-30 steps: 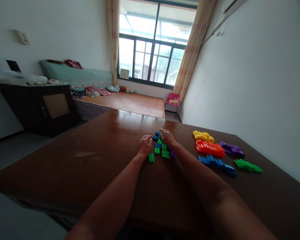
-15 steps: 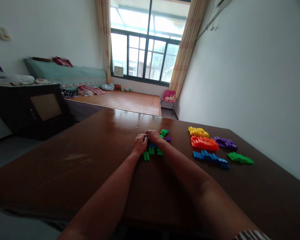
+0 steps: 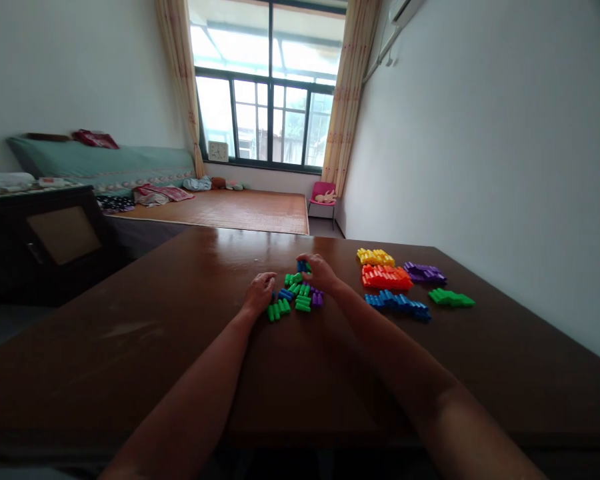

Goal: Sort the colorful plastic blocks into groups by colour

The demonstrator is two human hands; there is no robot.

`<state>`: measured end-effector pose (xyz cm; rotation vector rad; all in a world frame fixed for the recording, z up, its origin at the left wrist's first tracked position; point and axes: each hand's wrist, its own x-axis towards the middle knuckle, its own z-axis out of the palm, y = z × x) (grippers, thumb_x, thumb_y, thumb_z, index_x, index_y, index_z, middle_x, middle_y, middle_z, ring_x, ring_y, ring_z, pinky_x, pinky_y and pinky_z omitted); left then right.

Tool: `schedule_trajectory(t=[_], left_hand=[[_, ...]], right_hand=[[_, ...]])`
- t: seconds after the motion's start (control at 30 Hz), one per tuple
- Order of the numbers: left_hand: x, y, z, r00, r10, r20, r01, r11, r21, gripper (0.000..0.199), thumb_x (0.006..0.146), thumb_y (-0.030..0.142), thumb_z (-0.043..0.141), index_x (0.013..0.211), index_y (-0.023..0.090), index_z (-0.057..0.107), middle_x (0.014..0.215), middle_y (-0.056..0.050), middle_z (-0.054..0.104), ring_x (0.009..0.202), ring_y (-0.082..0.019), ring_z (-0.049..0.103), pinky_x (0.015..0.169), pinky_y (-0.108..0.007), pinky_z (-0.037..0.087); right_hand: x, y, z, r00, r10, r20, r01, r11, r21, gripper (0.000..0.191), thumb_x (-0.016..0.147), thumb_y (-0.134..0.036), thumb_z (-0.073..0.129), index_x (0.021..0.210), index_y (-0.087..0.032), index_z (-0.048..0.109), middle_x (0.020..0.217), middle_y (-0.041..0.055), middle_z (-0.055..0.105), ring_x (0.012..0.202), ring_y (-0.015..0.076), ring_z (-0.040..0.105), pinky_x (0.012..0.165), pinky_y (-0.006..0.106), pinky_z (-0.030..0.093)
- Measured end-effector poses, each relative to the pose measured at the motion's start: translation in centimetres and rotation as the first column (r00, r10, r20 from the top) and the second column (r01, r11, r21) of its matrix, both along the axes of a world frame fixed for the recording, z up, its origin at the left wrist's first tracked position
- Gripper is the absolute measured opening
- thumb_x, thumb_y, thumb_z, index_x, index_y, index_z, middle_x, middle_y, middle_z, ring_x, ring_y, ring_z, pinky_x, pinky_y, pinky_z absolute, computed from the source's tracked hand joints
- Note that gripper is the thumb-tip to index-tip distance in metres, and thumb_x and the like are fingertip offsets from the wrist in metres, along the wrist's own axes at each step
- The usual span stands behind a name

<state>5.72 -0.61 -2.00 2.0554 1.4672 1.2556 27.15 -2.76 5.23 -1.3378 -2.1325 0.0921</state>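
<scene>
My left hand (image 3: 260,292) rests low over the brown table (image 3: 190,340) with its fingers curled. A sliver of blue shows at its thumb side; what lies under the fingers is hidden. A little farther off, my right hand (image 3: 322,272) has fingers and thumb around a blue plastic block (image 3: 301,266), with a bit of green beside it. Between the hands lies a loose cluster of small ribbed blocks: green blocks (image 3: 279,309), another blue block (image 3: 286,294) and purple blocks (image 3: 317,298).
To the right stand rows of joined blocks: yellow (image 3: 375,257), orange-red (image 3: 387,277), purple (image 3: 425,273), blue (image 3: 397,304) and green (image 3: 451,298). Beyond the table are a bed (image 3: 245,210), a pink chair (image 3: 323,191) and a dark cabinet (image 3: 40,233) at left.
My hands were together over the blocks and are now apart, the left nearer me and the right farther off. More of the cluster shows between them. The whole view has shifted slightly.
</scene>
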Motion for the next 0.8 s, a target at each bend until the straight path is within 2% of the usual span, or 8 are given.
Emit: schedule_trajectory(t=[0.1,0.2,0.3,0.37,0.57,0.73,0.8], left_hand=[[0.2,-0.1,0.2,0.999,-0.020,-0.036,0.019,1.000,-0.007,0.029,0.085,0.022,0.047,0.103,0.016,0.069,0.102,-0.009,0.067,0.093,-0.020,0.064,0.087,-0.034,0.051],[0.5,-0.2,0.4,0.996,-0.049,-0.075,0.049,0.999,0.001,0.028,0.084,0.022,0.048,0.101,0.016,0.069,0.102,-0.009,0.068,0.094,-0.021,0.064,0.088,-0.035,0.050],[0.7,-0.4,0.4,0.993,-0.065,-0.100,0.067,0.998,0.016,0.027,0.082,0.023,0.050,0.100,0.017,0.069,0.102,-0.008,0.069,0.094,-0.022,0.064,0.088,-0.036,0.051],[0.6,-0.6,0.4,0.994,-0.060,-0.094,0.062,0.998,0.020,0.026,0.082,0.022,0.050,0.099,0.018,0.070,0.102,-0.008,0.069,0.094,-0.022,0.064,0.088,-0.035,0.051],[0.3,-0.6,0.3,0.995,-0.054,-0.080,0.055,0.998,0.010,0.027,0.082,0.019,0.049,0.100,0.018,0.069,0.104,-0.008,0.069,0.092,-0.020,0.065,0.087,-0.033,0.052],[0.5,-0.6,0.4,0.993,-0.063,-0.103,0.065,0.998,0.014,0.026,0.083,0.021,0.050,0.099,0.018,0.069,0.101,-0.007,0.069,0.092,-0.020,0.065,0.088,-0.033,0.052],[0.6,-0.8,0.5,0.991,-0.061,-0.120,0.065,0.998,0.027,0.026,0.083,0.022,0.050,0.100,0.019,0.069,0.101,-0.007,0.069,0.095,-0.020,0.064,0.090,-0.034,0.050]], right_hand=[[7.4,-2.7,0.6,0.997,0.025,-0.076,-0.027,0.999,-0.030,0.039,0.072,-0.016,0.059,0.112,-0.020,0.060,0.110,0.0053,0.065,0.101,0.0194,0.059,0.091,0.035,0.046],[14.0,-5.8,0.3,0.989,-0.145,-0.005,0.144,0.988,-0.058,0.043,0.072,-0.022,0.061,0.116,-0.020,0.059,0.112,0.0077,0.065,0.106,0.0226,0.057,0.093,0.038,0.045],[17.5,-7.9,-0.3,0.938,-0.314,0.149,0.328,0.940,-0.089,0.051,0.070,-0.029,0.066,0.120,-0.020,0.058,0.115,0.0100,0.065,0.114,0.0281,0.052,0.095,0.043,0.043],[18.0,-8.5,-0.6,0.910,-0.346,0.229,0.380,0.917,-0.121,0.055,0.070,-0.029,0.066,0.123,-0.021,0.057,0.117,0.0104,0.064,0.116,0.0297,0.050,0.095,0.044,0.041],[16.6,-9.3,-0.2,0.884,-0.285,0.371,0.400,0.872,-0.281,0.054,0.069,-0.022,0.063,0.123,-0.024,0.057,0.112,0.0064,0.067,0.113,0.0274,0.052,0.090,0.039,0.041],[17.2,-9.8,-0.2,0.861,-0.323,0.392,0.450,0.844,-0.292,0.051,0.070,-0.026,0.065,0.121,-0.025,0.060,0.116,0.0090,0.063,0.114,0.0292,0.051,0.093,0.041,0.040],[17.2,-9.5,-0.6,0.881,-0.321,0.347,0.418,0.872,-0.255,0.051,0.069,-0.030,0.069,0.119,-0.024,0.062,0.120,0.0101,0.061,0.116,0.0310,0.050,0.096,0.044,0.039]])
